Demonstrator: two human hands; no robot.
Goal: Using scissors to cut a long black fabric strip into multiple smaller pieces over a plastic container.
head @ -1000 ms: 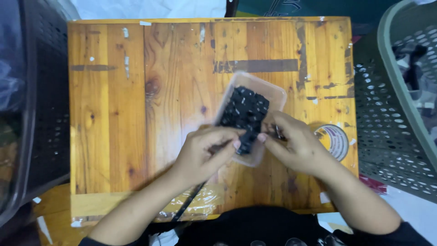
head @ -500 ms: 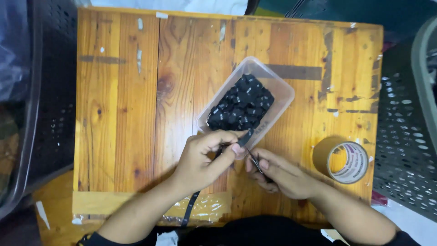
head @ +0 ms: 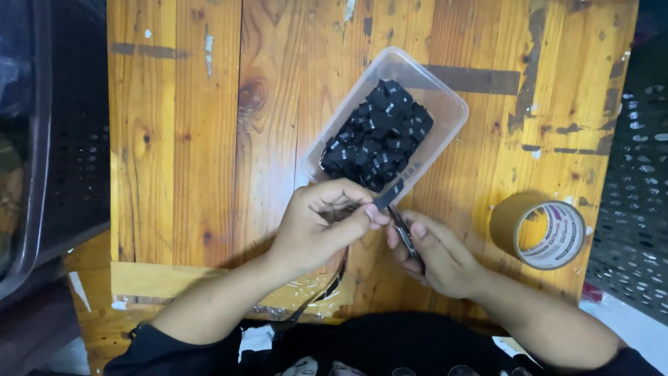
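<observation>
Nearest you, a black strip (head: 327,289) runs up from your lap over the taped front edge of the counter (head: 174,139) and into your left hand (head: 316,226). That hand is closed around it: thumb and forefinger pinch the strip's free end (head: 387,197), and the other fingers curl loosely underneath. The free end pokes out past your fingertips, pointing up and to the right toward the tub. The strip's long axis runs diagonally, from lower left near your body to upper right.

Your right hand (head: 435,254) sits just beside the left, curled shut on a small pair of snips (head: 403,233). Their thin metal body lies along your forefinger, tips aimed up and left at the strip's end. I cannot tell whether the blades are open or closed.

To do this step well, keep the pinch close behind the spot where the blades meet the strip, so the end stays taut and does not fold. Hold the blades square across the strip rather than along it, and keep your left fingertips clear of them. It looks sensible to work right over the tub's near corner.

Just beyond your hands, the clear plastic tub (head: 445,104) lies at a slant on the counter, heaped with small black folded labels (head: 379,136). Off to the right stands a roll of brown tape (head: 543,230), well apart from the tub.
</observation>
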